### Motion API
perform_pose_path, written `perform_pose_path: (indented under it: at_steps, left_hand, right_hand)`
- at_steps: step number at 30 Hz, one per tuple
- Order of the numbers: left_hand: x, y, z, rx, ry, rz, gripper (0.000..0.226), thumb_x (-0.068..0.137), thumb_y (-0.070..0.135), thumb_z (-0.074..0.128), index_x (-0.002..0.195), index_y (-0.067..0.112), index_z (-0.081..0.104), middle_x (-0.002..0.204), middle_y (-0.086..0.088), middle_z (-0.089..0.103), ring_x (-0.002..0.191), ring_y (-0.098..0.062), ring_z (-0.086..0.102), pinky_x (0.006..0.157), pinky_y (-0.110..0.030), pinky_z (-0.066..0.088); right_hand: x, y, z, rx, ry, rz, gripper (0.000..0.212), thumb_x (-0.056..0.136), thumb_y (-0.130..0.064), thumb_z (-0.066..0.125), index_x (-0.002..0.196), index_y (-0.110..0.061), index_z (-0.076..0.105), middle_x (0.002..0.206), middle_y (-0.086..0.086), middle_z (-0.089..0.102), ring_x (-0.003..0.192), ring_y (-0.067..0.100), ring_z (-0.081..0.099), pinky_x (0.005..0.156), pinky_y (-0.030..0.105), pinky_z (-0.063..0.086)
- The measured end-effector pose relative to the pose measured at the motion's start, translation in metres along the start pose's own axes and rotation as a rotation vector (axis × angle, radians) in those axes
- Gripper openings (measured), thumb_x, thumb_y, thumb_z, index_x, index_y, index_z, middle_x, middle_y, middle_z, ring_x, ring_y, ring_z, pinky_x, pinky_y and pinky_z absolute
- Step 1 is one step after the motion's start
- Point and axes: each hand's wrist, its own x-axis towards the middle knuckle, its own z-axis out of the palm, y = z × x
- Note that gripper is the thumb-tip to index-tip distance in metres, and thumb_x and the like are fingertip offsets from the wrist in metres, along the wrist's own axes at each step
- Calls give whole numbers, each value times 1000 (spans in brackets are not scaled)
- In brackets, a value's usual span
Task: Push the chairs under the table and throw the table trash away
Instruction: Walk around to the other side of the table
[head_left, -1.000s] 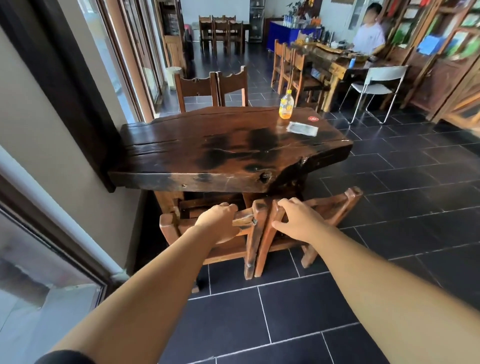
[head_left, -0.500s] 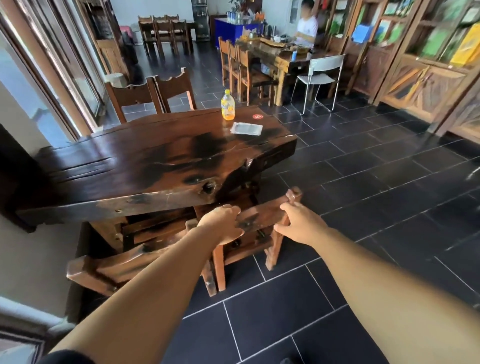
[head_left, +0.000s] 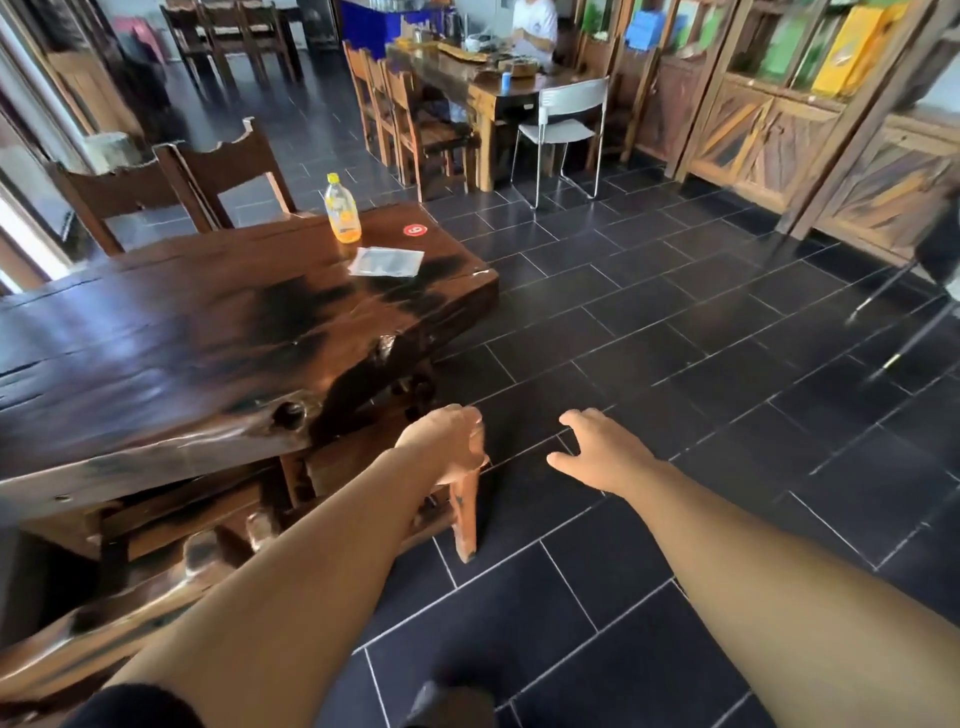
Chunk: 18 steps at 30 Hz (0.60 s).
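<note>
The dark slab table carries a bottle of orange drink and a clear plastic wrapper near its far right end. The near right chair sits tucked under the table edge, only its back post and leg showing. My left hand is at the top of that post, fingers loosely curled and not wrapped around it. My right hand hovers over the floor tiles, fingers spread, holding nothing. The other near chair is at lower left, blurred. Two chairs stand on the far side.
A red round sticker is on the tabletop. Beyond, a person sits at a long wooden table with a white metal chair. Wooden cabinets line the right wall. Metal chair legs show at the right edge.
The right chair has gone further under the table. My right hand has come off it and opened; my left hand has loosened. The view has swung right.
</note>
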Motion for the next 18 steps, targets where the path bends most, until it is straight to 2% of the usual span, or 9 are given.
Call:
perform_pose_path:
  at_steps: [6, 12, 18]
  left_hand:
    - [101, 17, -6, 5, -10, 3, 66, 90, 41, 64, 147, 22, 38, 144, -2, 47, 129, -26, 49, 102, -43, 47]
    - [235, 24, -29, -26, 3, -11, 63, 92, 41, 63, 147, 22, 38, 143, 0, 47, 126, -25, 52, 97, -38, 50]
    - [355, 35, -70, -31, -15, -17, 63, 90, 42, 64, 145, 22, 40, 141, 0, 49, 124, -25, 53, 97, -40, 50]
  right_hand:
    - [87, 43, -23, -9, -12, -5, 58, 93, -46, 60, 141, -19, 44, 134, 3, 49, 111, 24, 58, 89, 39, 52]
    - [211, 83, -61, -43, -29, -17, 59, 93, -44, 61, 143, -20, 42, 138, 2, 48, 118, 24, 56, 93, 39, 51]
    - [324, 114, -108, -60, -74, -15, 58, 93, -45, 60, 142, -21, 42, 137, 1, 48, 113, 22, 58, 88, 37, 51]
